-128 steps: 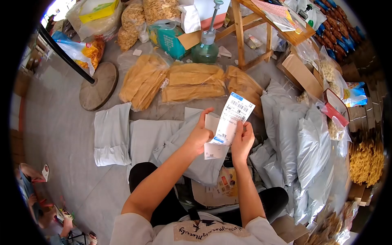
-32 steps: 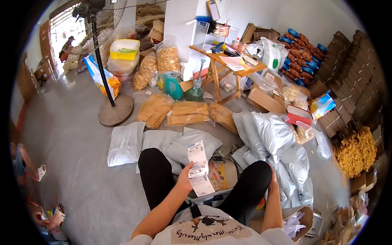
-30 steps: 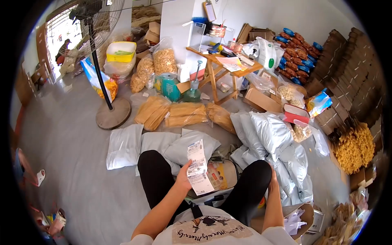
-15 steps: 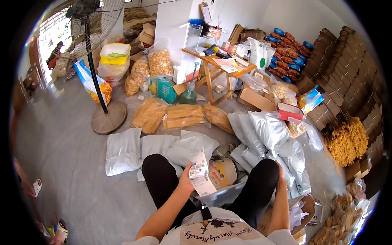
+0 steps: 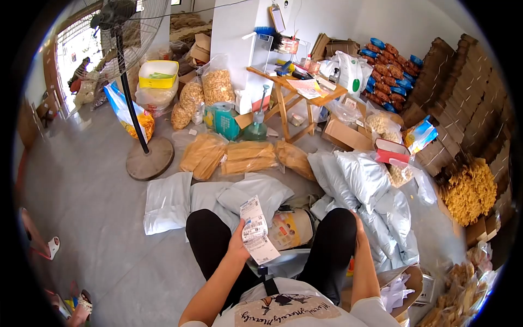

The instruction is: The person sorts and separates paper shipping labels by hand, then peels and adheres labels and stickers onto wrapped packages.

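My left hand [image 5: 237, 242] is closed on the left edge of a printed paper shipping label [image 5: 256, 226], which hangs as a long creased strip between my knees. My right hand [image 5: 360, 233] lies flat against the outer side of my right knee, its fingers partly hidden, with nothing seen in it. Behind the label sits a tan printed package [image 5: 294, 229]. Under it is a grey-white plastic mailer [image 5: 286, 263] between my legs. Filled grey mailers [image 5: 168, 204] lie beyond my left knee, and a larger heap of mailers [image 5: 359, 177] is by my right knee.
Clear bags of long yellow strips [image 5: 249, 157] lie ahead, before a wooden table [image 5: 327, 97]. A fan's round base [image 5: 150, 159] stands at left. Cardboard stacks [image 5: 455, 103] line the right. An open carton [image 5: 411, 283] is by my right arm. Another person's feet [image 5: 53, 247] show at left.
The label in my left hand has risen and moved slightly left, coming more upright. My right hand stays beside the knee. The whole view has shifted slightly.
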`<act>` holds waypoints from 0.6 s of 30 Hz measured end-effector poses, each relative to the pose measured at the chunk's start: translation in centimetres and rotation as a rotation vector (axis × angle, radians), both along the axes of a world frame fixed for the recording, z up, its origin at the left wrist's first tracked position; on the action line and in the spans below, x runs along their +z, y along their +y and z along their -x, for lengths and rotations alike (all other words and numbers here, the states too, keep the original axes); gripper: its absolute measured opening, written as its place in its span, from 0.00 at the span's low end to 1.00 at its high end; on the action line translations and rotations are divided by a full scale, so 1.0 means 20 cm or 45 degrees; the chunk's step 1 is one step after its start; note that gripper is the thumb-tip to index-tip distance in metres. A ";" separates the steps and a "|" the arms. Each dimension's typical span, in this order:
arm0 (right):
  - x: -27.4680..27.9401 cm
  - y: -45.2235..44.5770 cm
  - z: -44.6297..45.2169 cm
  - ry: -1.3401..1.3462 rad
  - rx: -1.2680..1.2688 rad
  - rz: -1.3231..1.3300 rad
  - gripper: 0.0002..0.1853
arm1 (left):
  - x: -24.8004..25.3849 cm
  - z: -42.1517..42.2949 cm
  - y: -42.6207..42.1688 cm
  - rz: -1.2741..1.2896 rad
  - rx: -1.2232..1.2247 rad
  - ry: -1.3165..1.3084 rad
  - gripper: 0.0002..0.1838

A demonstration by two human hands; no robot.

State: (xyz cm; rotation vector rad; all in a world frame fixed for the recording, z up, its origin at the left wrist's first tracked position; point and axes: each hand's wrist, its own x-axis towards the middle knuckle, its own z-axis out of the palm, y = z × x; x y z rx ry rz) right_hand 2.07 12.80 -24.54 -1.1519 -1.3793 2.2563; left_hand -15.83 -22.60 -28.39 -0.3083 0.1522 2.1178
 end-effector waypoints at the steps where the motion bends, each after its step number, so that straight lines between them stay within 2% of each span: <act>1: -0.03 0.02 -0.01 0.019 -0.016 0.045 0.25 | 0.01 0.00 -0.01 0.011 -0.006 -0.002 0.19; 6: -0.07 0.07 -0.11 0.037 -0.048 0.203 0.28 | 0.06 0.02 -0.02 0.047 -0.038 0.069 0.21; 8: -0.20 0.15 -0.15 0.279 -0.150 -0.021 0.25 | 0.04 0.03 0.00 0.058 -0.014 0.054 0.20; 10: -0.21 0.15 -0.17 0.256 -0.135 0.006 0.24 | -0.02 0.04 0.03 0.149 0.021 0.006 0.19; 15: -0.18 0.16 -0.09 0.247 0.058 -0.018 0.23 | 0.01 0.00 0.03 0.366 0.056 0.044 0.19; 18: -0.21 0.16 -0.04 0.305 0.204 -0.155 0.22 | -0.04 -0.01 0.00 0.378 0.074 0.111 0.20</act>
